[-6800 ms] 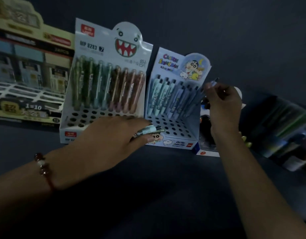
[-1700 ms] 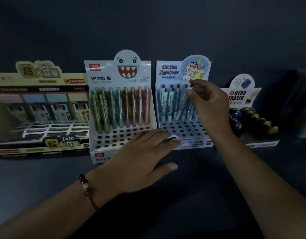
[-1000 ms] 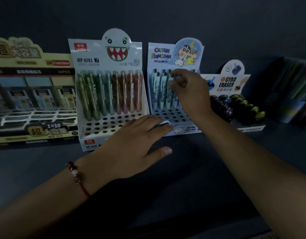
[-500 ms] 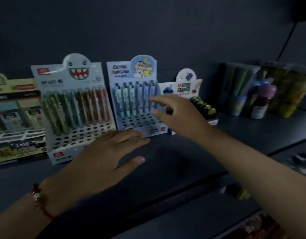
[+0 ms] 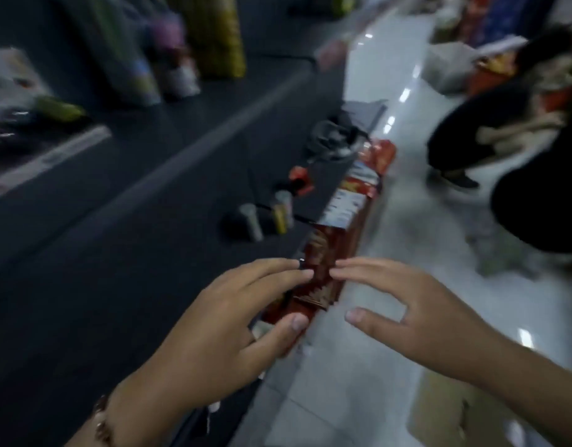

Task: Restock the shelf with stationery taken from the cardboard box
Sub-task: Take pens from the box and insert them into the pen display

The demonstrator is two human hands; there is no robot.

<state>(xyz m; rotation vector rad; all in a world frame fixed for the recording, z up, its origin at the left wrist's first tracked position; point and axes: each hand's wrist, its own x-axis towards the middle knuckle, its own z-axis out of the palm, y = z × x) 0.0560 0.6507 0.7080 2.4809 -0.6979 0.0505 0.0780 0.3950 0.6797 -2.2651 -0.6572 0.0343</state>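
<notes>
A shop aisle, mid-restock, and the view is blurred. The dark shelf (image 5: 123, 195) runs across the left, its front edge slanting up toward the far end. At the back of that shelf stand tall packs of goods (image 5: 213, 33), yellow and green. Along the shelf's front edge sits a row of red packets (image 5: 339, 233), with small tubes (image 5: 252, 221) just behind them. Right of the shelf, a glossy white tiled floor (image 5: 391, 101) reflects ceiling lights. Across that floor from the shelf a person in black (image 5: 478, 130) crouches among more stock. Cardboard (image 5: 452, 411) lies on the floor below the shelf's near end.
</notes>
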